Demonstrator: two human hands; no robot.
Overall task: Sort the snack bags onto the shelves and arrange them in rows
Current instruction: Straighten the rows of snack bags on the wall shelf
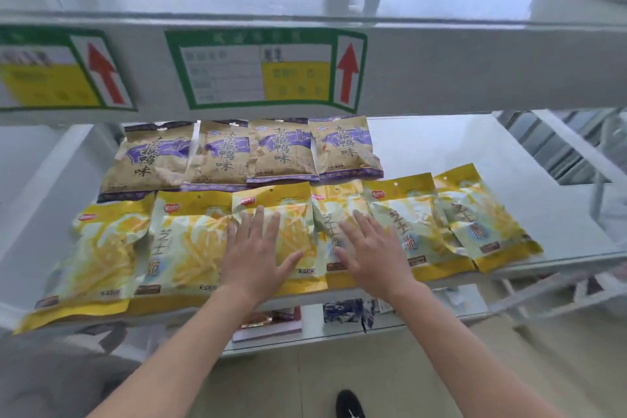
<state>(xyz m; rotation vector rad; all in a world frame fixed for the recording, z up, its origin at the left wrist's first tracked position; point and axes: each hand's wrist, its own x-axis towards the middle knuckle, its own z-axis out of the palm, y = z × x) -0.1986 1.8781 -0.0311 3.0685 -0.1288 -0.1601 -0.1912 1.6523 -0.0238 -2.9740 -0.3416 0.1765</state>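
Several yellow snack bags (101,248) lie side by side in a front row on the white shelf (441,146). Behind them lies a back row of several tan-and-purple snack bags (281,149). My left hand (256,254) rests flat, fingers spread, on a yellow bag in the middle (298,234). My right hand (369,251) lies flat with straight fingers on the neighbouring yellow bag (330,214), which is partly tucked under the bags beside it. Neither hand grips anything.
An upper shelf edge (441,64) with green-framed labels (264,69) and red arrows runs just above the bags. A lower shelf (315,336) holds other packets. The right back part of the white shelf is bare. A dark shoe (349,405) shows on the floor.
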